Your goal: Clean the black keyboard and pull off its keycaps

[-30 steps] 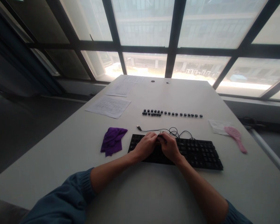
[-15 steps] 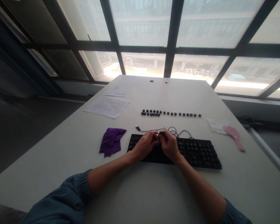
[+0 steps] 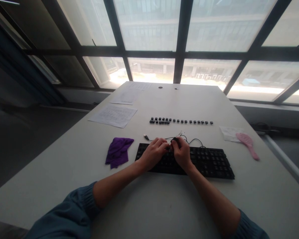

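A black keyboard [image 3: 211, 162] lies across the near part of the table, with both my hands over its left half. My right hand [image 3: 182, 154] is closed around a small dark tool with thin pale wire prongs, which looks like a keycap puller [image 3: 180, 133]; the prongs point away from me. Close beside it, my left hand [image 3: 153, 153] has its fingers bent and pinched toward the right fingertips. What lies between the left fingers is too small and dark to make out. Beyond the keyboard, several black keycaps [image 3: 181, 121] stand in rows.
A purple cloth [image 3: 119, 152] lies left of the keyboard. The keyboard's cable [image 3: 197, 139], with a USB plug [image 3: 146, 137], runs behind it. Printed sheets [image 3: 114, 115] lie at the far left. To the right is a pink hairbrush [image 3: 248, 143] on a white sheet [image 3: 229, 133].
The puller's prongs have tilted over to the right in my right hand. My left fingers have shifted slightly and extended a little. The view has moved slightly.
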Motion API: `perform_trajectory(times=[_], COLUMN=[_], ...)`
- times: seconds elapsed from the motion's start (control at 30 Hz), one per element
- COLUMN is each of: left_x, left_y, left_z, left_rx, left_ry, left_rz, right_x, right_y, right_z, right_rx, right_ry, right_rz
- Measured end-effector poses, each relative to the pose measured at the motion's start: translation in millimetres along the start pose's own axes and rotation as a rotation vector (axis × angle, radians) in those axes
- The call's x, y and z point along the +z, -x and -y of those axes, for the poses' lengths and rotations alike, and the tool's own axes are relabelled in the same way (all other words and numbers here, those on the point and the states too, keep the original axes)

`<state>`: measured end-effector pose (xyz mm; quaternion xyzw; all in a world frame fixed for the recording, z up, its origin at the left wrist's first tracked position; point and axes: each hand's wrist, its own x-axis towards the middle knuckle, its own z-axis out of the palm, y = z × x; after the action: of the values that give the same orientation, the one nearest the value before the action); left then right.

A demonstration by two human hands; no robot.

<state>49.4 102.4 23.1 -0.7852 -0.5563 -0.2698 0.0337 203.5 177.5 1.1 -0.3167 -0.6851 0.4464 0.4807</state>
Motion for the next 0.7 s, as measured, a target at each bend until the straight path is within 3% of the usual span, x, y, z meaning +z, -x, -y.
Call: perform_trajectory(times=[0.3,0.43,0.57,0.7], left_x=[-2.8,-15.0,-29.6,-17.7], left_y=[-0.6,-6.9,-40.3,-93.4], left_z=[-2.2,-0.9,20.9,61.5], left_rx=[0.036,-0.037,-0.122,-0.116], left_ry=[0.111,0.32,0.377,0.367], left_rz=[0.058,-0.023,-0.152,-0.166], right_x=[0.2,0.4,1.4,2.3], right_y=[-2.7,-3.5,-3.9,-4.1], right_z=[3.6,0.4,-3.0,-3.9], right_rx=[0.043,0.058,0.071,0.083], right_ry=[-0.02,-0.026,-0.056,-0.078], right_rz=[-0.054,-0.073,-0.058,-0.062])
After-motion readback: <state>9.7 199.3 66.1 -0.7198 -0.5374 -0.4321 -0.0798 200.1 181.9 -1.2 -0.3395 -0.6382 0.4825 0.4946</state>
